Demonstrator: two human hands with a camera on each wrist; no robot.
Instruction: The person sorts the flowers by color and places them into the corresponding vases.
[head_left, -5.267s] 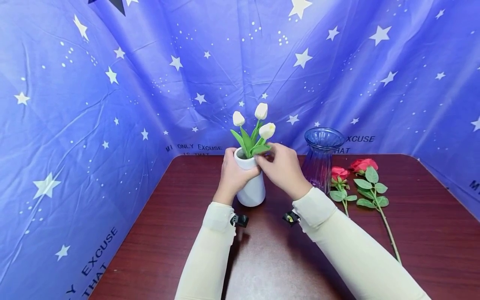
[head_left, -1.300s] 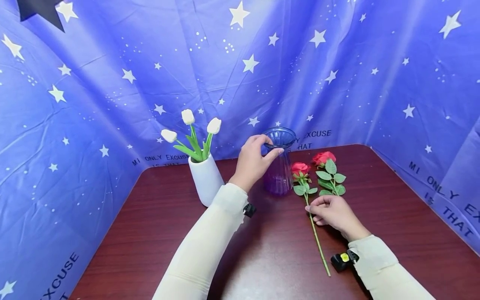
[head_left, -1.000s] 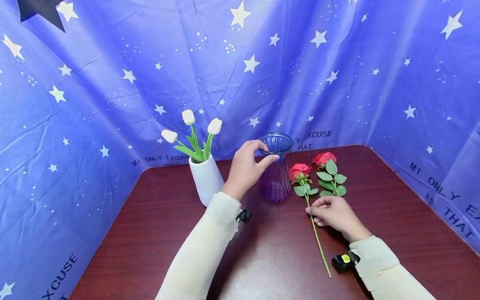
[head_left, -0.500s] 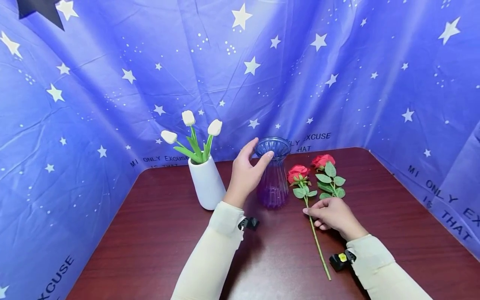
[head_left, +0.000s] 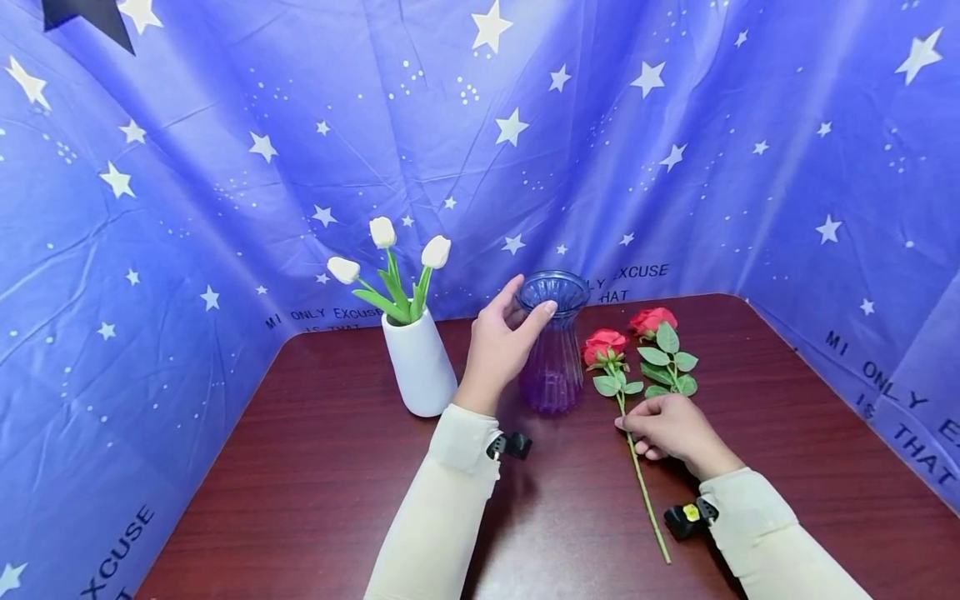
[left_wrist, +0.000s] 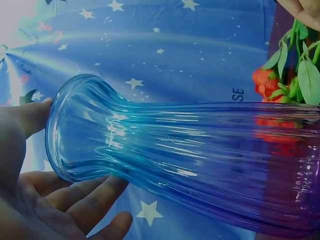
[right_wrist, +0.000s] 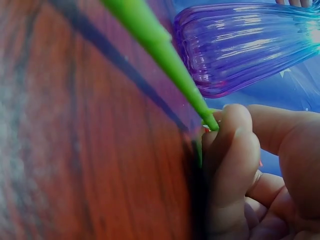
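A clear ribbed glass vase (head_left: pixel 553 367), blue at its flared mouth and purple at its base, stands upright on the table. My left hand (head_left: pixel 495 346) holds it near the top, thumb at the rim and fingers behind and around the neck, as the left wrist view shows. My right hand (head_left: pixel 671 429) pinches the stem of a red rose (head_left: pixel 604 346) between thumb and fingertips. That rose lies just right of the vase, its bloom pointing away from me. In the right wrist view its green stem (right_wrist: pixel 160 55) stands out above the wood.
A second red rose (head_left: pixel 654 323) lies behind my right hand, its lower stem hidden. Left of my left hand stands a white vase (head_left: pixel 420 367) with three white tulips (head_left: pixel 382 232). A blue starry cloth (head_left: pixel 450 125) hangs behind the table (head_left: pixel 315 467).
Both hands have left the white vase. My left hand has drawn the glass vase nearer, then shifted from pinching its rim to around its neck. My right hand keeps pinching the rose stem.
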